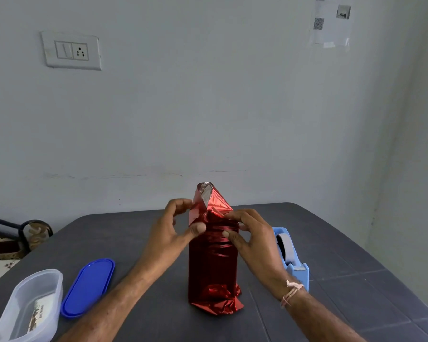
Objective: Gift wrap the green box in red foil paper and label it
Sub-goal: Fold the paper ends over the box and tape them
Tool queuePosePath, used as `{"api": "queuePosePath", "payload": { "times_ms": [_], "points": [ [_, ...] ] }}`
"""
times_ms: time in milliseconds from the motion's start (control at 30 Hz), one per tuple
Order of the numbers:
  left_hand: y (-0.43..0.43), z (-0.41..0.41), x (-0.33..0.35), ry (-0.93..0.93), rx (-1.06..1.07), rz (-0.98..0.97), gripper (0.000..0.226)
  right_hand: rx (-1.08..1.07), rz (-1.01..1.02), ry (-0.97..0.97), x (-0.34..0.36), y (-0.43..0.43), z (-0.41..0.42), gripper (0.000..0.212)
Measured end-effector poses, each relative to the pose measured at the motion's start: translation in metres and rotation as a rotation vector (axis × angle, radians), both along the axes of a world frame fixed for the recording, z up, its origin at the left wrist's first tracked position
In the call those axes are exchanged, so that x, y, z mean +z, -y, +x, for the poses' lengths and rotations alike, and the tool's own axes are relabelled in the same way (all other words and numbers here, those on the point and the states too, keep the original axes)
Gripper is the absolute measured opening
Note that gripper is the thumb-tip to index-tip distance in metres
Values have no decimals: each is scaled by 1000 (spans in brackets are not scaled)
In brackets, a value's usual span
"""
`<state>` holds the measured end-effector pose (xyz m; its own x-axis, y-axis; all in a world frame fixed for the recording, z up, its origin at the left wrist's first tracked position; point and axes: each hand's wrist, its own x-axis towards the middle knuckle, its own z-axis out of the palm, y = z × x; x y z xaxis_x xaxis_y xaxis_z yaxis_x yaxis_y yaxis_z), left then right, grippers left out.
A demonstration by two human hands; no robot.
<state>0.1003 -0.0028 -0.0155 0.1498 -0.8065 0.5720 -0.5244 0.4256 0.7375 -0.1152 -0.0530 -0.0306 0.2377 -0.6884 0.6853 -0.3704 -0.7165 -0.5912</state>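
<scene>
The box (213, 265) stands upright near the middle of the desk (344, 280), a little toward the near side. It is fully covered by the red foil paper (211, 248), so no green shows. At the bottom the foil is folded under and crumpled against the desk. At the top a loose flap (208, 198) of foil rises above the box and shows its silver inner side.

The left hand (169, 233) is at the upper left of the box. Its thumb (198, 228) presses on the front face of the foil, and its fingers are curled beside the flap. They seem to touch the flap's edge, but I cannot say this for sure. The right hand (255, 240) is at the upper right. Its thumb (229, 234) lies on the front face, and its fingers are bent over the top fold, so it pinches the foil there. A pale thread band (290, 291) is on the right wrist.

A light blue tape dispenser (292, 257) stands on the desk just to the right of the box, partly behind the right hand. On the left side of the desk lies a blue oval lid (88, 287), and beside it, at the near left corner, a clear plastic container (27, 307) stands open.

Behind the desk is a pale wall with a switch and socket plate (71, 50) at the upper left and a printed sheet (330, 23) at the upper right.
</scene>
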Motion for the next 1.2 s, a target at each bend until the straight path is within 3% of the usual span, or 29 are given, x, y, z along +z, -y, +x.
{"api": "queuePosePath", "payload": {
  "times_ms": [33,100,167,267,333,467,633,833,967,1133,1200],
  "points": [
    [0,3,-6,19,18,45,76,2,9,5,-1,1,0,34],
    [-1,3,-14,4,59,66,53,2,21,24,-1,2,-1,33],
    [1,2,-16,-13,98,10,32,-3,35,48,-2,3,0,33],
    [6,-1,-16,34,93,-63,20,12,46,71,-1,3,1,31],
    [7,-4,-16,55,71,-85,19,31,50,77,-1,3,0,35],
    [6,-4,-14,76,32,-85,39,50,82,2,2,5,-8,58],
    [6,-2,-13,82,-20,-35,41,138,165,-86,18,10,-12,86],
    [5,0,-7,97,-52,-44,44,165,91,-111,37,15,-20,81],
    [19,3,15,183,-105,-29,33,297,122,-356,59,20,-24,77],
    [63,14,44,533,-176,38,40,418,154,-577,101,43,-26,50],
    [80,19,52,698,-148,114,31,395,115,-658,111,52,-26,42]
  ]
}}
